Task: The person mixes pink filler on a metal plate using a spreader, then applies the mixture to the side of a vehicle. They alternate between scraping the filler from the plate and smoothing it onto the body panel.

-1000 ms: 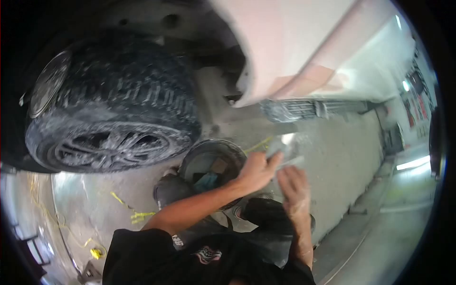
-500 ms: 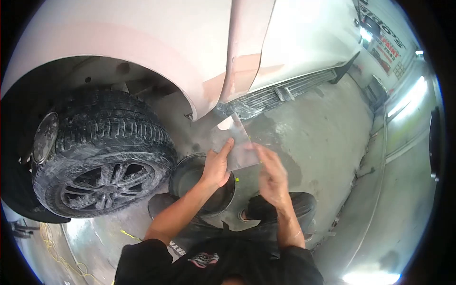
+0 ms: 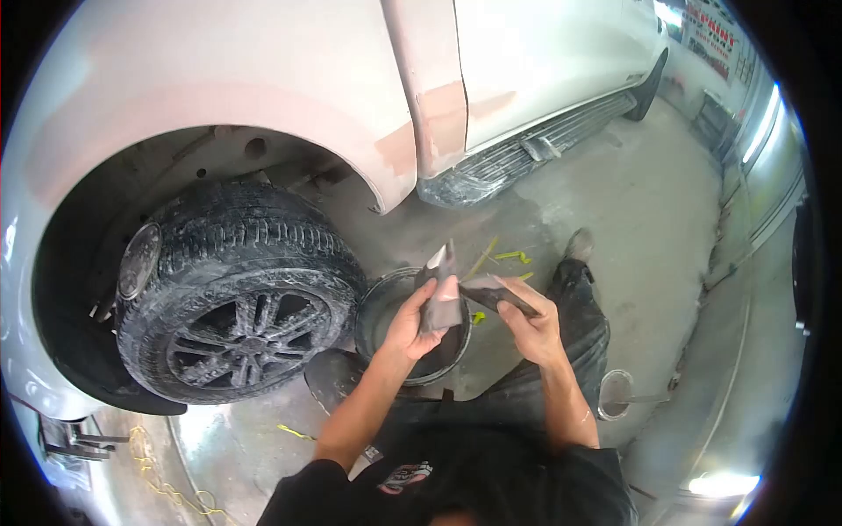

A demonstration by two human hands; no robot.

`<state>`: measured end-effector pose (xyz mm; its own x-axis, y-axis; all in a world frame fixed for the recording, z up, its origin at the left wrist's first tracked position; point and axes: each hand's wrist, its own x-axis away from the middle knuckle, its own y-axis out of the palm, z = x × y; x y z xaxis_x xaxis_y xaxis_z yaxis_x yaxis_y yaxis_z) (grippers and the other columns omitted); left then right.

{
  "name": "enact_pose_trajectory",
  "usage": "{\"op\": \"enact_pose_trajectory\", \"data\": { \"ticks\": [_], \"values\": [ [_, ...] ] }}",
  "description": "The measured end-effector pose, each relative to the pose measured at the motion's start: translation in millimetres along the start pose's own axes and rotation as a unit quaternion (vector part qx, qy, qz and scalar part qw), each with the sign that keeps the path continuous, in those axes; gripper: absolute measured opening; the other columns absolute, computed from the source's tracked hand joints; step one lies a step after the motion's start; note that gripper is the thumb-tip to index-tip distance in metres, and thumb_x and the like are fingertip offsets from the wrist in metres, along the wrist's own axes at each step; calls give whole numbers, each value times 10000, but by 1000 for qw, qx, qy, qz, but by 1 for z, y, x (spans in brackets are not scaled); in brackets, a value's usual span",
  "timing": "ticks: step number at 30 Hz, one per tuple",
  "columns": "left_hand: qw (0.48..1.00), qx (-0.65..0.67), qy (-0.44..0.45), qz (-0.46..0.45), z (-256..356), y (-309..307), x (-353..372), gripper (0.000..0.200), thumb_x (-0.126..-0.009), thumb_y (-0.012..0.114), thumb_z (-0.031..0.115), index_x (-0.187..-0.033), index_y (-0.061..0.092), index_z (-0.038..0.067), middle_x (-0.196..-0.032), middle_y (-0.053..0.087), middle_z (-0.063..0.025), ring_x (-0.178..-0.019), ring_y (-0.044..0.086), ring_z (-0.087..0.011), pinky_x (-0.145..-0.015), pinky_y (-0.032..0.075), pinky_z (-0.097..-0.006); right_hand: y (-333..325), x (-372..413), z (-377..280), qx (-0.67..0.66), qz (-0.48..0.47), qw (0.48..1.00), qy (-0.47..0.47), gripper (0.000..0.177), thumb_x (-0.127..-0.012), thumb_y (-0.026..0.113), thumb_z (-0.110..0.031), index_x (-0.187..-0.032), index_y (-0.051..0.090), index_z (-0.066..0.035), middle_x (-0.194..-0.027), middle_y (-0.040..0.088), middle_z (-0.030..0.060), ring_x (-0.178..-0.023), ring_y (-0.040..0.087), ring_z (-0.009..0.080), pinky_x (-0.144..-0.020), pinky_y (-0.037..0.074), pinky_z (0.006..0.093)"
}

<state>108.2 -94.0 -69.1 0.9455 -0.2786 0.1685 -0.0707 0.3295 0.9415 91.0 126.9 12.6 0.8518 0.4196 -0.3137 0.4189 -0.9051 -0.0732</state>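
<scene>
One person's two bare hands, left hand (image 3: 410, 326) and right hand (image 3: 533, 331), and one dark sheet piece (image 3: 443, 307) showing in each, so two, can't tell if they're joined. One white vehicle (image 3: 263, 61), one wheel (image 3: 254, 346), one running board (image 3: 491, 178), one bucket (image 3: 375, 314), at least three neon-yellow scraps (image 3: 515, 257) around the floor lol.

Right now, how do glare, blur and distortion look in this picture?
Head view overall: strong wide-lens bend, black corners; head view, lower right: glaring lamp; head view, left: wheel well shadowed, wheel readable; head view, centre: the sheet in the left hand has a bright patch, its fine detail too soft to read.
</scene>
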Motion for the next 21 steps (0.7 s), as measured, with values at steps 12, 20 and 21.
{"op": "enact_pose_trajectory", "data": {
  "ticks": [12, 20, 21],
  "values": [
    [989, 126, -31, 69, -17, -31, 26, 265, -1022, 592, 349, -940, 532, 104, -745, 381, 41, -607, 389, -65, -492, 369, -213, -13, 6, 97, -20, -40, 999, -12, 431, -875, 523, 158, -1239, 684, -9, -1141, 688, 155, -989, 671, 241, -868, 502, 295],
    [989, 118, -45, 81, -24, -35, 3, 276, -1026, 572, 359, -927, 515, 108, -755, 403, 33, -616, 409, -74, -490, 389, -219, -38, 10, 148, -54, -5, 999, 6, 408, -895, 519, 140, -1243, 676, -3, -1106, 689, 159, -977, 659, 241, -878, 486, 296],
    [989, 117, -56, 74, -23, -33, -3, 278, -1027, 568, 360, -926, 511, 107, -755, 404, 33, -615, 410, -76, -491, 395, -220, -40, 6, 151, -53, -1, 999, -3, 395, -904, 523, 129, -1243, 676, -3, -1110, 690, 163, -988, 660, 245, -889, 485, 301]
  ]
}}
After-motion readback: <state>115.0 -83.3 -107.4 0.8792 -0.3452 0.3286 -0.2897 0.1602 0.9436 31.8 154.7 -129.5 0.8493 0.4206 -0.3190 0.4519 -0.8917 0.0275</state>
